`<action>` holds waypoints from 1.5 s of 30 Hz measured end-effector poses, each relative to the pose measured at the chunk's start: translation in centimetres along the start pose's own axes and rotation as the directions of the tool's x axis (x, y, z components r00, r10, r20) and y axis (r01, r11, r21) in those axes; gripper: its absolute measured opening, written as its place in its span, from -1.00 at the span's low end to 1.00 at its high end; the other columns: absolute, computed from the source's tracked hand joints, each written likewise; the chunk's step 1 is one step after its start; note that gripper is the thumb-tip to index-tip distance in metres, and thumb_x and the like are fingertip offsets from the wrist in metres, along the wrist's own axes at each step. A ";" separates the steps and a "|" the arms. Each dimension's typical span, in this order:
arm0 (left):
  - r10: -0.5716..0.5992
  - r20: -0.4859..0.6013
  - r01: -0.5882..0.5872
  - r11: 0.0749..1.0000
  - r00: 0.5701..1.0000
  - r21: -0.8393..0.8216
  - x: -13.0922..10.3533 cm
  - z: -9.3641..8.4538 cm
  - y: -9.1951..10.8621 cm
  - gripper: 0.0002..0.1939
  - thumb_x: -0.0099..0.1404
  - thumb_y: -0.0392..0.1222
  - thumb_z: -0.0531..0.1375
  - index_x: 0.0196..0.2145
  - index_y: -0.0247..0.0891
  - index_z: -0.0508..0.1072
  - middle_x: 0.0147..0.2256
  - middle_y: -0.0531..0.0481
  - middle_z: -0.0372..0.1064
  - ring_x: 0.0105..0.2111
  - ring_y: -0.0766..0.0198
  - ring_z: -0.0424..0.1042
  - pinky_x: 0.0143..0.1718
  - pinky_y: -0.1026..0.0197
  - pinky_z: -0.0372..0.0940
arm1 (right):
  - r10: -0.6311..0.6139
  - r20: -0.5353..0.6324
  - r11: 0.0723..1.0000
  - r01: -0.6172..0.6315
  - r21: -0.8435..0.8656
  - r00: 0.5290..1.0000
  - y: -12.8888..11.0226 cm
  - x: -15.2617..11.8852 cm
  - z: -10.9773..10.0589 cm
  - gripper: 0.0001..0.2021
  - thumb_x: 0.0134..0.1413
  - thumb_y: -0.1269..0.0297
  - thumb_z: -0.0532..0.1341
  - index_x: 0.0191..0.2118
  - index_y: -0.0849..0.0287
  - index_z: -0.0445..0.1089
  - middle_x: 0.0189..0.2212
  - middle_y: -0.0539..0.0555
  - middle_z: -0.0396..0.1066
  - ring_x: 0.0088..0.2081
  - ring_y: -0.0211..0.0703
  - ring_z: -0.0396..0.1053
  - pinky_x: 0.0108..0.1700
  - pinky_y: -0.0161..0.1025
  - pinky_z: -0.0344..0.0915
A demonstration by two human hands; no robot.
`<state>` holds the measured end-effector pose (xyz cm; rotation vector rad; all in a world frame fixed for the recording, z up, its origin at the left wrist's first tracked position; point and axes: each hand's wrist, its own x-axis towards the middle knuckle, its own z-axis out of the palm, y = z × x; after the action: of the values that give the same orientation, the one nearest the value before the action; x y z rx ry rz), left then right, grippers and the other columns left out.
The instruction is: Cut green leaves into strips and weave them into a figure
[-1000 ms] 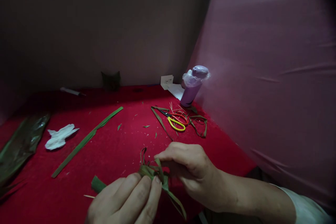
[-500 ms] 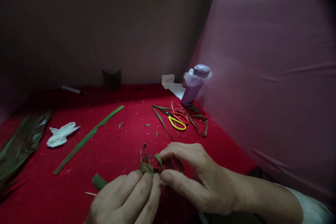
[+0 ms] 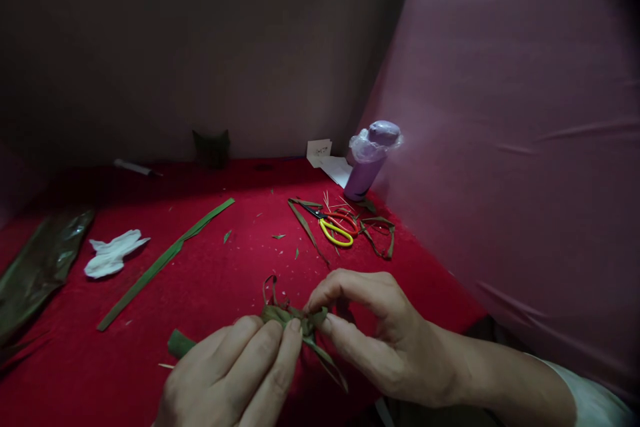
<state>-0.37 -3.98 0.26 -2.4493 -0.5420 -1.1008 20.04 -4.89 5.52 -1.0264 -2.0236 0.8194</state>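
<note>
My left hand is closed around a small woven green leaf bundle at the front of the table, its fingers pressed together along the near side. Thin curled ends stick up from the bundle. With thumb and forefinger, my right hand pinches a short leaf strip at the bundle's right side. A longer leaf tail hangs down between the hands. Beside my left hand lie a rolled green leaf piece and a toothpick, both partly covered by the hand.
On the red cloth lie a long leaf strip, white tissue, scissors, toothpicks and leaf scraps. A purple cup and white cards stand behind. Wrapped leaves lie left; pink cloth hangs right.
The short strip at the bundle's right side has been bent over and is now pinched between my right thumb and forefinger. A leaf tail now shows hanging below the hands.
</note>
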 end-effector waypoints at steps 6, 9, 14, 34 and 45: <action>-0.052 0.059 0.053 0.998 0.997 -0.020 -0.1 -0.3 0.5 -0.66 0.36 -0.33 -0.10 -0.16 -0.47 0.44 -0.29 -0.20 0.47 -0.25 0.10 0.35 -0.29 0.09 0.27 | -0.104 -0.048 0.994 0.101 -0.051 0.993 0.7 -0.9 -0.1 -0.82 0.01 0.56 0.10 -0.24 0.39 0.36 -0.42 0.15 0.41 -0.41 -0.21 0.36 -0.36 -0.26 0.31; -0.074 0.084 0.076 0.997 0.994 -0.020 0.0 -0.6 0.8 -0.67 0.36 -0.35 -0.11 -0.15 -0.47 0.42 -0.29 -0.20 0.47 -0.22 0.10 0.34 -0.28 0.08 0.27 | -0.155 -0.055 0.986 0.152 -0.063 0.986 0.9 -1.1 -0.1 -0.83 0.02 0.56 0.10 -0.23 0.37 0.36 -0.42 0.15 0.42 -0.41 -0.22 0.36 -0.37 -0.26 0.32; -0.063 0.112 0.064 0.998 0.992 -0.005 0.0 -0.8 0.7 -0.67 0.37 -0.35 -0.11 -0.14 -0.46 0.42 -0.29 -0.19 0.48 -0.22 0.11 0.34 -0.28 0.08 0.26 | -0.108 -0.036 0.990 0.104 -0.095 0.993 0.7 -1.4 0.0 -0.86 0.04 0.52 0.11 -0.25 0.35 0.36 -0.45 0.13 0.42 -0.43 -0.22 0.37 -0.38 -0.27 0.33; -0.083 0.109 0.089 0.995 0.991 -0.051 -0.1 -0.9 0.6 -0.71 0.30 -0.42 -0.04 -0.16 -0.41 0.45 -0.28 -0.15 0.49 -0.20 0.15 0.38 -0.22 0.10 0.28 | -0.193 -0.032 0.973 0.187 -0.138 0.981 0.5 -1.6 -0.5 -0.59 -0.01 0.64 0.09 0.01 0.31 0.18 -0.34 0.08 0.42 -0.37 -0.29 0.39 -0.36 -0.38 0.34; -0.089 0.117 0.095 0.994 0.989 -0.049 0.2 -1.1 0.6 -0.70 0.33 -0.39 -0.06 -0.13 -0.45 0.43 -0.29 -0.17 0.48 -0.18 0.14 0.35 -0.23 0.11 0.27 | -0.275 0.110 0.877 0.296 -0.379 0.955 0.3 -1.0 -2.0 -0.79 0.05 0.55 0.09 -0.17 0.34 0.33 -0.47 0.08 0.40 -0.49 -0.25 0.28 -0.46 -0.30 0.17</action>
<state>-0.62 -4.97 0.97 -2.5701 -0.6752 -1.0274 22.16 -5.15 6.09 -0.8860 -2.3729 0.2894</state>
